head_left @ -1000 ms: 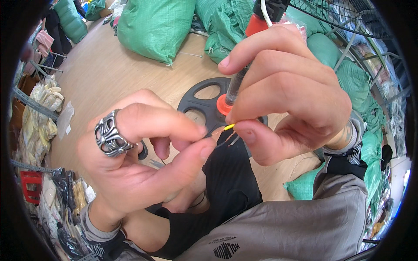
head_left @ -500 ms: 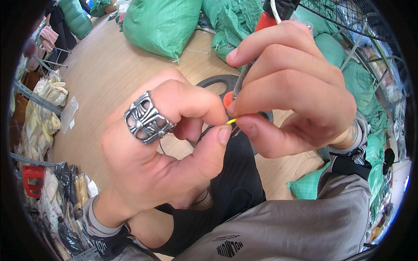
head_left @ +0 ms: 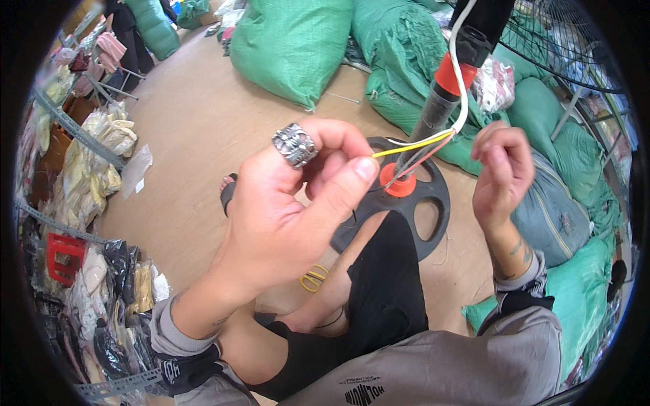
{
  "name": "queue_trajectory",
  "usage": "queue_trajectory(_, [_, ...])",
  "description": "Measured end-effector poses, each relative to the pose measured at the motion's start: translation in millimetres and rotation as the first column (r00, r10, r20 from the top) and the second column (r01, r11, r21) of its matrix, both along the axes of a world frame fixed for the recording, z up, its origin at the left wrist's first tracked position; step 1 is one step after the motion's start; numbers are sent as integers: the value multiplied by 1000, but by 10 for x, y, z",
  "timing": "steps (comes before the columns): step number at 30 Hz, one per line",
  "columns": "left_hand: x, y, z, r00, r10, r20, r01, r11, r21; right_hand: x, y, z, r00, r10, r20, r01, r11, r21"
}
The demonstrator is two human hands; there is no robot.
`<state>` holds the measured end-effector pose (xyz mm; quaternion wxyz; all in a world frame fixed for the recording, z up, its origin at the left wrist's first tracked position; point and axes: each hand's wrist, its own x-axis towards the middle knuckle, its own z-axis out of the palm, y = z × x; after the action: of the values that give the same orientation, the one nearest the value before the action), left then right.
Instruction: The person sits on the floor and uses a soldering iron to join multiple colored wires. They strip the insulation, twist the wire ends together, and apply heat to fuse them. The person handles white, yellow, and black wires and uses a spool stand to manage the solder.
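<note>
My left hand (head_left: 291, 183), with a wide silver ring, pinches the end of a thin yellow wire (head_left: 413, 146) between thumb and index finger. The wire comes out of a white cable (head_left: 464, 81), along with a red wire (head_left: 428, 155) and a white wire (head_left: 406, 143). Behind them stands a grey pole (head_left: 437, 111) with red collars, on a round black base (head_left: 428, 247). To the right, my right hand (head_left: 502, 169) is raised apart from the wires. Its fingers are curled in toward the thumb, and they hide whatever may be between them.
Yellow-handled scissors (head_left: 313, 278) lie on the floor by my leg. Large green sacks (head_left: 291, 51) stand ahead and to the right, near a black wire fan grille (head_left: 562, 44). Shelves with bagged goods (head_left: 95, 152) and a red plastic piece (head_left: 65, 258) line the left.
My right hand has let go near the wire end and moved right and down. The left hand keeps its pinch, and the yellow wire now shows stretched toward the cable. The view has shifted.
</note>
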<state>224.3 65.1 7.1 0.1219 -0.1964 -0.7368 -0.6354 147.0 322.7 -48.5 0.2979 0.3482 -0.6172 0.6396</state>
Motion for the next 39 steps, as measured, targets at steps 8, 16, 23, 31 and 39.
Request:
queue_trajectory(8, [25, 10, -27, 998, -30, 56, 37, 991, -129, 645, -524, -45, 944, 132, 302, -153, 987, 45])
queue_trajectory(16, [45, -7, -15, 994, -34, 101, 52, 983, -179, 654, -797, 27, 800, 398, 450, -310, 915, -259])
queue_trajectory(23, [38, 66, -53, 997, 21, -71, -38, 967, -251, 644, -769, -4, 763, 432, 480, -307, 896, -320])
queue_trajectory(31, [70, 68, 11, 937, -17, 348, 62, 991, -117, 644, -739, -4, 714, 485, 506, -344, 871, -349])
queue_trajectory(39, [45, -1, -78, 950, -38, 309, 66, 995, -78, 570, -733, -168, 673, 449, 588, -266, 888, -374])
